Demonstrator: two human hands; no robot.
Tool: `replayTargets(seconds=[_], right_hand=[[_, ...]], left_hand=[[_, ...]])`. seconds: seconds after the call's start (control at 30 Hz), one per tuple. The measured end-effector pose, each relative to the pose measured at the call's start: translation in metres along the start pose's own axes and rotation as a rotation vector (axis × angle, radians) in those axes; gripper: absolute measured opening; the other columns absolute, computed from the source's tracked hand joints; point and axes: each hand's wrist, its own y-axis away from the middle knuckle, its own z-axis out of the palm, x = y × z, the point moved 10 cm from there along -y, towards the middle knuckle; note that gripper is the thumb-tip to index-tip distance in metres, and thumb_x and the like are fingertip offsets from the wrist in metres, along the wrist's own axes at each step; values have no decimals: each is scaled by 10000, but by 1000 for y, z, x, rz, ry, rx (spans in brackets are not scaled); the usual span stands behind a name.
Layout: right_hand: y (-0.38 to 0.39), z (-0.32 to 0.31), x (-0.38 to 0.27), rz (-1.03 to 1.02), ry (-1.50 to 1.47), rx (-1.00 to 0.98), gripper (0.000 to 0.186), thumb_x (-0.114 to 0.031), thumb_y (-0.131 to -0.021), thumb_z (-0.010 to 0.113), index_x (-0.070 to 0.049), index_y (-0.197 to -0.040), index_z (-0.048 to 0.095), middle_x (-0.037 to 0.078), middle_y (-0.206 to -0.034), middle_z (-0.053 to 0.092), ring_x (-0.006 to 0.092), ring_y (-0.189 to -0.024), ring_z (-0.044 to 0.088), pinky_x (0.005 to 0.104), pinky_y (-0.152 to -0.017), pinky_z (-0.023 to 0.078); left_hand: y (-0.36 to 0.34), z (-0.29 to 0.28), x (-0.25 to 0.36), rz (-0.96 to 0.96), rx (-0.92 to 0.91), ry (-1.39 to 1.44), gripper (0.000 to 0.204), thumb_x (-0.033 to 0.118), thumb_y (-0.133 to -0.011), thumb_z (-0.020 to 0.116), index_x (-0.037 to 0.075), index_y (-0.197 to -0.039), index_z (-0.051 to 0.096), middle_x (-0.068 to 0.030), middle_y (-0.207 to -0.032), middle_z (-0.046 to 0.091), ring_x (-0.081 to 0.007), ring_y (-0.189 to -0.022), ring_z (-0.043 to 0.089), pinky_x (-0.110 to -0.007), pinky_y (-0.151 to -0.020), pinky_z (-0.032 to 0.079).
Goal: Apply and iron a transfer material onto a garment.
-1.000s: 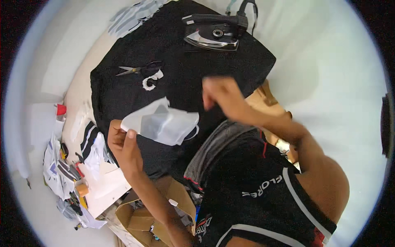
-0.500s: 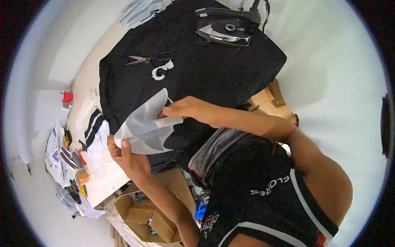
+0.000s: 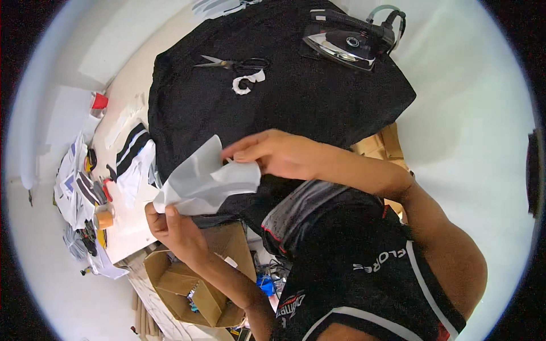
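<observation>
A translucent white sheet [image 3: 202, 182], curled and creased, hangs between my hands above the near edge of the black cloth [image 3: 199, 113]. My left hand [image 3: 177, 232] pinches its lower left corner between thumb and fingers. At the opposite side, my right hand [image 3: 278, 154] has its thumb and fingers closed at the sheet's upper edge, where a small folded bit shows beside the fingertips. Beyond the hands, black-handled scissors [image 3: 230, 63] lie on the cloth with their blades apart. A curled white strip [image 3: 244, 83] rests just below them.
An iron [image 3: 344, 45] with a cord sits at the cloth's far right. On the left of the table lie a black-and-white striped fabric piece [image 3: 133, 159], an orange tape roll [image 3: 103, 217] and a red cup [image 3: 99, 101]. An open cardboard box [image 3: 227, 244] stands below the table edge.
My view has shifted, so the iron and scissors appear further right and higher. The sheet is flatter and tilted differently. My right hand's fingers have shifted along its edge.
</observation>
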Motion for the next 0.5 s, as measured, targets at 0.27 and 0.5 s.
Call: replayTargets(seconds=[0.27,0.5], right_hand=[[22,45,-94,-761,896,94,319,-20,-831,699,-71,-1145,680,28,-901,635,104,-871,600,251,-793,484],[1,120,-132,-1169,1479,-33,126,-129,-733,763,-112,-849,717,38,-896,559,212,-912,582,336,-782,472]], left_hand=[[11,-13,30,178,229,-564,54,16,-872,655,-7,-872,605,-6,-812,580,-81,-729,484,-220,-676,389],[-16,-59,32,133,398,-427,134,152,-927,641,28,-886,609,15,-762,505,-91,-725,424,-233,-689,351]])
